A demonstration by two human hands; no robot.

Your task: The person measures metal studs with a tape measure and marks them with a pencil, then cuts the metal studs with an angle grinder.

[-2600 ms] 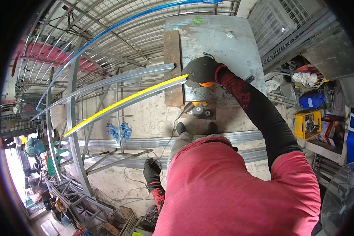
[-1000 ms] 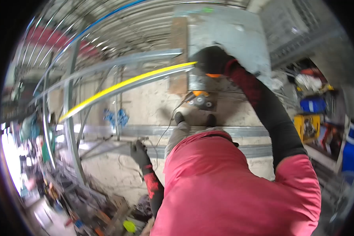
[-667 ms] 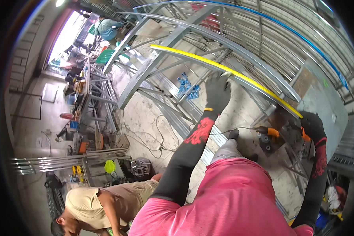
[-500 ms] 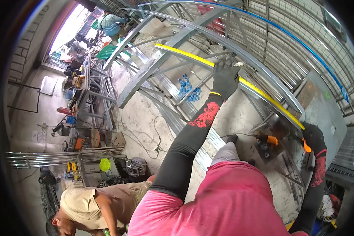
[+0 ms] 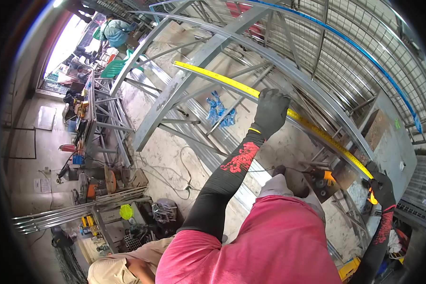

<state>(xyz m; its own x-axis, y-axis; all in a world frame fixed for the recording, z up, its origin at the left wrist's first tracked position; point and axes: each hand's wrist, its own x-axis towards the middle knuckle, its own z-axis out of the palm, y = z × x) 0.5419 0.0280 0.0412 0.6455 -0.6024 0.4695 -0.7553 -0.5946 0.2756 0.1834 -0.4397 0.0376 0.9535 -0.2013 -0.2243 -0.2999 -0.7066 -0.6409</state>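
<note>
A yellow tape measure blade (image 5: 217,80) stretches across the view, from the metal frame at upper left down to my right side. My left hand (image 5: 271,112), in a dark glove, is closed around the blade partway along it. At the blade's lower end my right hand (image 5: 381,190), also gloved, is closed on the tape measure's case, of which only an orange part (image 5: 373,197) shows. Beneath the blade runs a grey metal edge. Just beyond lies a long grey metal bar (image 5: 312,87), resting over a steel beam (image 5: 184,85).
Blue plastic strips (image 5: 221,111) lie on the floor among metal tubes. A grey sheet (image 5: 402,151) stands at right. At lower left are a bundle of metal tubes (image 5: 80,208) and a crouching person (image 5: 128,267). Another person (image 5: 116,34) works by the doorway.
The camera view has shifted, with the crouching person now lower in the frame. Both hands keep their hold on the tape measure, and my left fingers look more curled over the blade.
</note>
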